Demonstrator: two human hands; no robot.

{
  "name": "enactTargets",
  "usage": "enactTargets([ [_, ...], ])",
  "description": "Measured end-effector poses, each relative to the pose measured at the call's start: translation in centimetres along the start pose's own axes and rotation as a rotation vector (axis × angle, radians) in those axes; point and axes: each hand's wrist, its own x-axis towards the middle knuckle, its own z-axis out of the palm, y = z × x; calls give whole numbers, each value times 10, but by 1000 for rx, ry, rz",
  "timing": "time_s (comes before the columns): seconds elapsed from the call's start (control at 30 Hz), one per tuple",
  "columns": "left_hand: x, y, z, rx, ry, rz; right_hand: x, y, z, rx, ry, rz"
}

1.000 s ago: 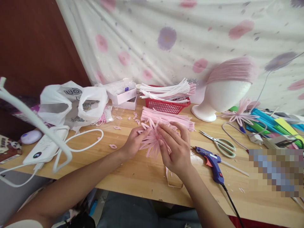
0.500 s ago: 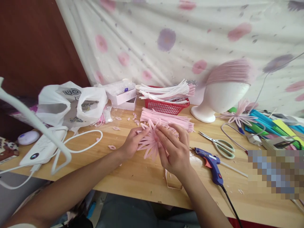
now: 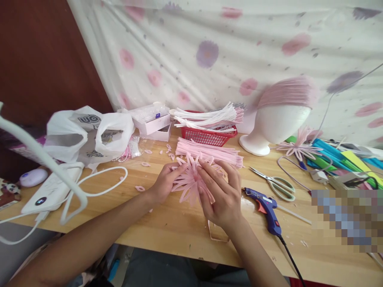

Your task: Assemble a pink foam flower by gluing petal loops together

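Observation:
A pink flower of looped pipe cleaners (image 3: 189,184) is held between my two hands above the wooden table. My left hand (image 3: 165,180) pinches its petals at the left side. Over the right side lies my right hand (image 3: 220,191), its fingers bent and gripping the flower near its centre; the fingertips partly cover the petals there. Just behind the flower rests a bundle of pink pipe cleaners (image 3: 209,151). A blue hot glue gun (image 3: 265,207) lies to the right of my right hand, with scissors (image 3: 277,184) beyond it.
A red basket (image 3: 206,136) of white pipe cleaners stands at the back, beside a white foam head (image 3: 277,123). On the left are a plastic bag (image 3: 89,135), a power bank (image 3: 50,191) and a white cable. Small pink loops (image 3: 139,188) lie scattered on the table (image 3: 167,235).
The flower is turned slightly and its loops look more spread, while both hands keep hold of it. The whole view has shifted a little.

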Motion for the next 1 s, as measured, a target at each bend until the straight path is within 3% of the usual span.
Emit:
enactTargets([
  [0.17,-1,0,-1,-9,-3,-41,-7,-5,-5,-17,71,-15],
  [0.47,-1,-2,-3,-7,-3,-34,-8,-5,6,-37,-52,-14],
  [0.8,-1,-1,-4,36,-6,-36,-11,-1,6,-66,-82,-36],
  [0.9,-1,0,-3,43,-5,-39,-10,-2,5,-1,-65,-21],
  [1.0,0,1,-3,39,5,-41,-5,-3,2,88,50,39],
])
